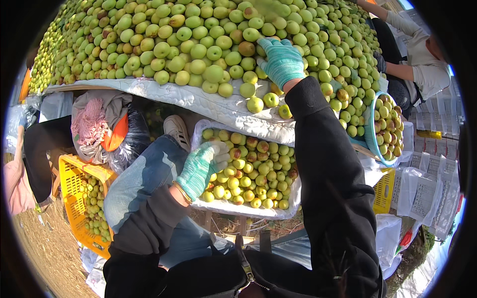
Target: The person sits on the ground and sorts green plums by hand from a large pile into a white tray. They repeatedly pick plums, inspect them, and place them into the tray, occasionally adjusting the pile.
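Observation:
A wide heap of round green fruit point(181, 34), some with brown patches, covers the raised surface ahead of me. My right hand point(282, 60), in a teal knit glove, reaches onto its near edge with thumb and forefinger apart. Close by its fingertips lies a browned fruit point(246, 48). My left hand point(201, 166), gloved in teal with pale fingers, hovers over the left side of a white-lined crate point(295, 201) in front of my lap. Its fingers are curled together; whatever they hold is hidden. Yellow-green and browned fruit point(251, 169) fills that crate.
A pale quilted cloth point(174, 98) lies along the heap's near edge. At right stands a blue basket point(371, 130) of browned fruit. A yellow crate point(73, 191) with fruit sits at left, below bundled clothing point(94, 119). Another person's gloved hand point(381, 63) is at far right.

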Action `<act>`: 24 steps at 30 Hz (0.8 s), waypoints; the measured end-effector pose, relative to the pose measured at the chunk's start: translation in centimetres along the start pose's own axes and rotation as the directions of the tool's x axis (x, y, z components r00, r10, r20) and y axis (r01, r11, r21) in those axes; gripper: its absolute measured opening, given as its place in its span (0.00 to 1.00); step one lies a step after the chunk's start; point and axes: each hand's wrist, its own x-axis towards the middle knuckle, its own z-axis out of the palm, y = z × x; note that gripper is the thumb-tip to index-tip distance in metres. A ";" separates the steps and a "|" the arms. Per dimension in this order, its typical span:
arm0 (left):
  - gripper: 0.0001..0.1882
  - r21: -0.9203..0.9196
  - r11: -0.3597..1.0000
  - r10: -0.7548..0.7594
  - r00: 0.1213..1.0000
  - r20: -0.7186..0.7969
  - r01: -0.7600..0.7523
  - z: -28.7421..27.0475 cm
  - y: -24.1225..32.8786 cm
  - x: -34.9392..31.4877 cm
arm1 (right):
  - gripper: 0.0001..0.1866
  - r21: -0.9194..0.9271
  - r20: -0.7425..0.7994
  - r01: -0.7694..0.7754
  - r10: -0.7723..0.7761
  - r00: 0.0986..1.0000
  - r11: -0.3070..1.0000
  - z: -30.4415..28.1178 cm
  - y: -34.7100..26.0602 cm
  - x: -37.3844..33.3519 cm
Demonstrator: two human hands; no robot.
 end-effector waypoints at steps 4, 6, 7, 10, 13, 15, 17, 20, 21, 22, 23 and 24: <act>0.19 -0.038 0.999 -0.025 0.993 0.112 0.029 1.6 0.7 -0.5 | 0.19 -0.227 0.217 0.073 -0.023 0.976 0.971 1.8 0.2 2.4; 0.19 -0.009 1.000 -0.023 0.995 0.099 0.024 2.4 1.1 -0.6 | 0.16 -0.200 0.145 0.157 -0.130 0.981 0.967 1.3 1.7 2.0; 0.18 -0.035 0.998 -0.054 0.994 0.098 0.058 2.8 1.4 -0.6 | 0.15 -0.156 0.111 0.075 -0.058 0.992 0.985 1.2 2.4 2.0; 0.16 -0.030 0.999 -0.039 0.996 0.085 0.042 3.6 2.0 -0.3 | 0.12 -0.036 -0.005 -0.082 0.082 0.997 0.996 -0.4 5.7 2.1; 0.15 -0.046 0.999 -0.025 0.996 0.085 0.029 4.4 2.4 0.4 | 0.11 -0.044 -0.047 -0.022 0.020 0.999 0.999 -1.5 6.7 2.6; 0.14 -0.060 0.997 -0.049 0.995 0.087 0.054 5.1 2.5 1.0 | 0.14 -0.200 0.139 0.003 0.025 0.990 0.980 -1.7 6.1 3.2; 0.13 -0.064 0.997 -0.043 0.992 0.122 0.051 5.7 2.5 1.6 | 0.19 -0.304 0.334 -0.033 0.139 0.932 0.952 -1.2 4.7 4.2; 0.17 0.028 1.000 -0.016 0.986 0.166 0.012 6.7 2.2 2.4 | 0.22 -0.302 0.477 0.040 0.114 0.872 0.952 -0.4 3.6 6.0; 0.17 0.065 0.998 -0.038 0.984 0.176 0.027 6.9 2.2 2.6 | 0.24 -0.289 0.524 0.069 0.098 0.846 0.955 -0.3 3.8 6.5; 0.17 0.047 0.999 -0.027 0.974 0.225 0.017 7.1 2.1 2.8 | 0.24 -0.296 0.520 0.102 0.070 0.852 0.950 -0.2 4.0 6.7; 0.17 0.022 1.000 -0.015 0.959 0.284 0.010 7.2 2.1 3.0 | 0.24 -0.238 0.461 0.011 0.102 0.882 0.971 -0.4 4.5 6.5; 0.17 0.037 0.999 -0.013 0.974 0.225 0.004 7.4 1.9 2.9 | 0.24 -0.176 0.407 -0.080 0.146 0.902 0.981 -0.9 5.1 6.3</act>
